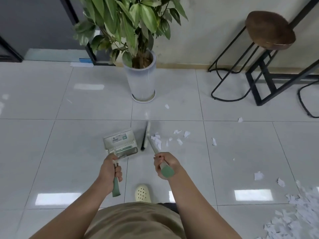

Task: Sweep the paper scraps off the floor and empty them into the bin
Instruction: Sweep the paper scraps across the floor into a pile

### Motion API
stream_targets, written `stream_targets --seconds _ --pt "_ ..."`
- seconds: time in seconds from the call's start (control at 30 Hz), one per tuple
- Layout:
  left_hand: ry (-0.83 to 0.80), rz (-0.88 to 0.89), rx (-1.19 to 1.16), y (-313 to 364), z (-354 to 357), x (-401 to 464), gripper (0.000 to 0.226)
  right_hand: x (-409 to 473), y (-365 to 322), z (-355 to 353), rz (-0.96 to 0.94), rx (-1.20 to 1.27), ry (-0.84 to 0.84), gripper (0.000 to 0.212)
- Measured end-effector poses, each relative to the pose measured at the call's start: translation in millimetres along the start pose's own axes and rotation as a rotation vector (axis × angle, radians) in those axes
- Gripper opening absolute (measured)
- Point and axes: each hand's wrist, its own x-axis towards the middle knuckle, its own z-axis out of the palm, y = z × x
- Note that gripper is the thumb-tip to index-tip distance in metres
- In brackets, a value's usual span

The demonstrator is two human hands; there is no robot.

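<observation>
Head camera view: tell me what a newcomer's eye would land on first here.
First, the two hands low in the centre: the left hand grips the dustpan handle and the right hand grips the broom, both set on the grey tiled floor. Next, the white paper scraps, scattered right of the broom and piled thickly at the lower right corner. Behind stands a leafy potted plant by the wall.

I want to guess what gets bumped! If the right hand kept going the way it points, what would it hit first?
Probably the paper scraps just ahead of the right hand, beside the broom head. Depth is hard to judge, so it might meet bare floor first.
</observation>
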Motion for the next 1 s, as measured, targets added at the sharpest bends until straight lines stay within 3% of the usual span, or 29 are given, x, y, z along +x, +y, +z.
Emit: stream_targets --seconds 0.17,0.43,0.63,0.73,0.9,1.0 --pt "-0.039 0.004 0.087 8 8 16 0.015 -9 -20 -25 -0.113 0.117 0.187 0.023" --pt "-0.130 -0.061 0.129 18 39 16 0.022 -32 -73 -97 -0.221 0.301 0.276 0.029" --pt "-0.184 -0.073 0.181 12 67 11 0.023 -46 -121 -106 -0.294 0.217 0.496 0.032" --pt "-0.185 -0.075 0.167 9 86 8 0.025 -47 -141 -103 -0.306 0.139 0.629 0.022" --pt "-0.150 -0.076 0.132 7 128 2 0.027 -39 -172 -79 -0.367 0.312 0.497 0.024" --pt "-0.117 -0.087 0.093 15 160 -2 0.026 -42 -186 -70 -0.379 0.274 0.406 0.029"
